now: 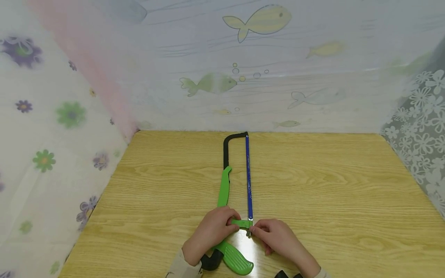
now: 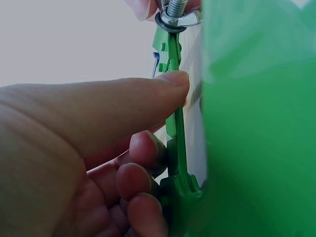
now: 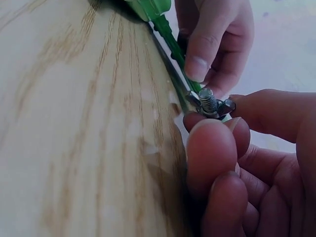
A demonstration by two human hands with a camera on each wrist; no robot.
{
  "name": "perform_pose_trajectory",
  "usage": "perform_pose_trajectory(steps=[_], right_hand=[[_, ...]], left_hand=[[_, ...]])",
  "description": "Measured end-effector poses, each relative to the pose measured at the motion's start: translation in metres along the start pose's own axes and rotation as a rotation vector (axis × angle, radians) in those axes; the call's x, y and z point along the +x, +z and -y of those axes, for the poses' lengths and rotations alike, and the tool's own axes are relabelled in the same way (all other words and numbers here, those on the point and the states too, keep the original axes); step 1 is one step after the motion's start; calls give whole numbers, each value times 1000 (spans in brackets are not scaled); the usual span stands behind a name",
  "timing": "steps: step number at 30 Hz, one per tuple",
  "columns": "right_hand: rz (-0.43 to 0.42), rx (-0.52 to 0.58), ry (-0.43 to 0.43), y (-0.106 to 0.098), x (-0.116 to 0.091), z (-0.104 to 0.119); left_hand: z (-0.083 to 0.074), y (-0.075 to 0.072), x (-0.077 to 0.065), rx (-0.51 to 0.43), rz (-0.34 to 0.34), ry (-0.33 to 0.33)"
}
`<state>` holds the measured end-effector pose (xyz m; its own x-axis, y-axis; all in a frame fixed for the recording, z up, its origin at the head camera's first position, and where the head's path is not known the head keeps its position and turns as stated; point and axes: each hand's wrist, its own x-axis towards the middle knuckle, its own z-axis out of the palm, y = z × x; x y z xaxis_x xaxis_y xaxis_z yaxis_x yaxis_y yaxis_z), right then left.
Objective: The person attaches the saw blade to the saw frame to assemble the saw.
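A hacksaw [image 1: 224, 187] lies on the wooden table, its black front bow pointing away from me. Its blue blade [image 1: 248, 177] runs along the right side, fixed at both ends. My left hand [image 1: 213, 227] grips the green lower arm of the frame between thumb and curled fingers. At the end of that arm, a metal wing nut [image 3: 226, 106] sits on a threaded bolt [image 3: 207, 101]. Around the wing nut, the fingertips of my right hand [image 1: 278, 236] pinch and touch its wings. The ribbed green handle [image 1: 238, 260] extends toward me below my left hand.
The wood-grain table [image 1: 330, 181] reaches back to a wall covering [image 1: 215, 46] printed with fish. A flowered sheet [image 1: 45, 127] hangs on the left, a lace-like flowered curtain [image 1: 422, 127] on the right. Dark objects [image 1: 281, 274] show at the bottom edge.
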<state>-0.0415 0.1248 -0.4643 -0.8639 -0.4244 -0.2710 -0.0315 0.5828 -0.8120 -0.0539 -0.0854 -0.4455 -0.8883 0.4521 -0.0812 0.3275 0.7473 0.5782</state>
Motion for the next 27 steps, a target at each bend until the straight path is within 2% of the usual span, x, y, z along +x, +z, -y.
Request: perform_pose_trajectory(steps=[16,27], right_hand=[[15,43,-22,-1,0,-1],[38,164,-45,-2,-1,-3]], left_hand=[[0,0,0,5,-11,9],[-1,0,0,-6,1,-4]])
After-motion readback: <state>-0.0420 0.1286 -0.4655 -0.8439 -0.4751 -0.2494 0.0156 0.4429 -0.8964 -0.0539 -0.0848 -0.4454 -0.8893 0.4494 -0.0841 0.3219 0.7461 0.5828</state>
